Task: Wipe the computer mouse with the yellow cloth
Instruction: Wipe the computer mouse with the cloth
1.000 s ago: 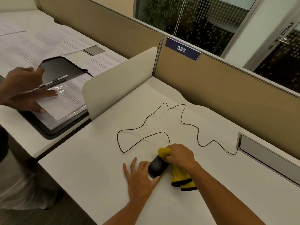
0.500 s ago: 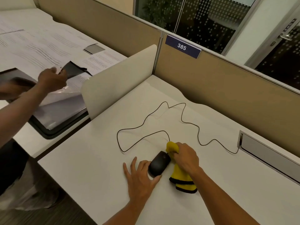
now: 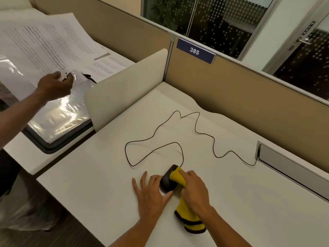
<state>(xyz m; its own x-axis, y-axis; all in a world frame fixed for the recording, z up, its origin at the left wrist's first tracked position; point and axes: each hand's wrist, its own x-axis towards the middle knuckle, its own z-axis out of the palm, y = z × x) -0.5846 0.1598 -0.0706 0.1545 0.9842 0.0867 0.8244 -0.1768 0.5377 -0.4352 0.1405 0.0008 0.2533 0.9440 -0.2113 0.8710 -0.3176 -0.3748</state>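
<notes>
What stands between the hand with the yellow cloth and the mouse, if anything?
Nothing visible does. The right hand already presses the yellow cloth onto the mouse, and the left hand rests against its near side. The cable lies behind.

On the surface the mouse lies between the left hand and the right hand, the cloth draped over its right side, its cable looping behind toward the partition.

White desk is carrying a black wired mouse, its looping cable, and a yellow cloth.
</notes>
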